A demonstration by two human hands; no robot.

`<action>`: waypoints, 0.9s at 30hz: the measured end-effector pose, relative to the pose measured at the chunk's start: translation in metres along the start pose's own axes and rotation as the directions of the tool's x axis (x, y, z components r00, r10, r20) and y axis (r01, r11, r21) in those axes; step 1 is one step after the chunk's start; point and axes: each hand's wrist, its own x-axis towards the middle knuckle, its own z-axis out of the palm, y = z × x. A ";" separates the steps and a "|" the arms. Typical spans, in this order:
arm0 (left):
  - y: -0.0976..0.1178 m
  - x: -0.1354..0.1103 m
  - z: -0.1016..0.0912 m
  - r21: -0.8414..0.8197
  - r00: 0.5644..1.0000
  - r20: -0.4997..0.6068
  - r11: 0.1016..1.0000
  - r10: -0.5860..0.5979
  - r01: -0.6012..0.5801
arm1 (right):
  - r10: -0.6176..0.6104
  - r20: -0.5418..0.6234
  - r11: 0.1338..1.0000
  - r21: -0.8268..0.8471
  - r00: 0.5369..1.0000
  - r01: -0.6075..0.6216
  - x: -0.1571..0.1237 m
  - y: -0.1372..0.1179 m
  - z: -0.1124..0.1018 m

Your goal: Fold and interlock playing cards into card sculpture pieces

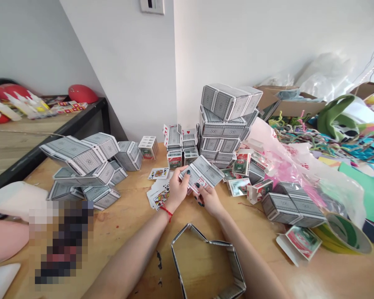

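A panel of joined playing cards (209,171), grey patterned backs facing up, is held above the table between both hands. Its left end is in my left hand (178,187), thumb on top and fingers underneath. My right hand (208,199) pinches the near edge, where a bit of a card face with red marks shows by the fingers. Loose playing cards (158,195) lie face up just left of my left hand. Between my forearms stands an open, crooked ring of folded cards (237,265).
Stacked card boxes (221,120) rise behind my hands, with another pile (81,153) at left. Card packs (239,187) lie to the right. Yellow tape (361,243), pink plastic (268,141) and craft pieces crowd the right side. A blurred patch (62,245) covers something at left.
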 end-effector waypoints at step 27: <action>-0.007 0.003 -0.002 -0.014 0.978 -0.010 0.978 0.208 -0.208 | -0.210 -0.198 0.952 -0.265 0.957 0.154 0.013 0.006 -0.019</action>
